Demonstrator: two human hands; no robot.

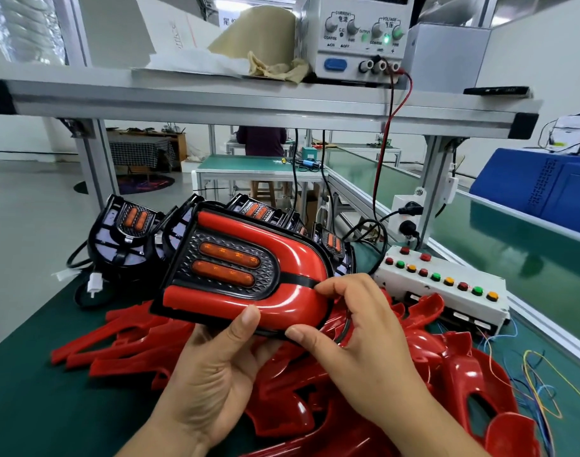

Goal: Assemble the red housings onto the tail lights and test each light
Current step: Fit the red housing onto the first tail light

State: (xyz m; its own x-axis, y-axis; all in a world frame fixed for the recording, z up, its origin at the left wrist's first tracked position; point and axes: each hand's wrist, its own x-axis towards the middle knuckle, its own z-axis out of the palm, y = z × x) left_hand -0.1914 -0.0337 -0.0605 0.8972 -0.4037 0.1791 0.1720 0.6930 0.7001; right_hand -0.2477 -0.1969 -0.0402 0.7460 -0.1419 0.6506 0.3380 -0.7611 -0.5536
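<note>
- I held the black-framed tail light (235, 268) up in front of me, above the green bench mat (34, 374). Its glossy red U-shaped plastic housing (301, 255) sat on its face.
- My left hand (216, 364) gripped it from below at the near edge, with the thumb lying on the lower arm of the red housing.
- My right hand (364, 334) pinched the rounded end. The forefinger was at the black strap across the bend and the thumb was on the rim beneath.
- The light's long axis ran left to right, tilted a little up at the far side. The open end of the U pointed left and the closed bend pointed right, toward my right hand. The face with its two amber bar lenses (227, 263) looked up at me.
- The fingers of my left hand behind the light were hidden, as was its back.
- A dark cable (344, 331) disappeared under my right palm.
- I could not tell whether the housing was fully seated or whether the bars were lit.
- A heap of loose red housings (430, 374) lay under my hands, cut off at the bottom edge.
- Uncovered black tail lights (123, 232) stood behind.
</note>
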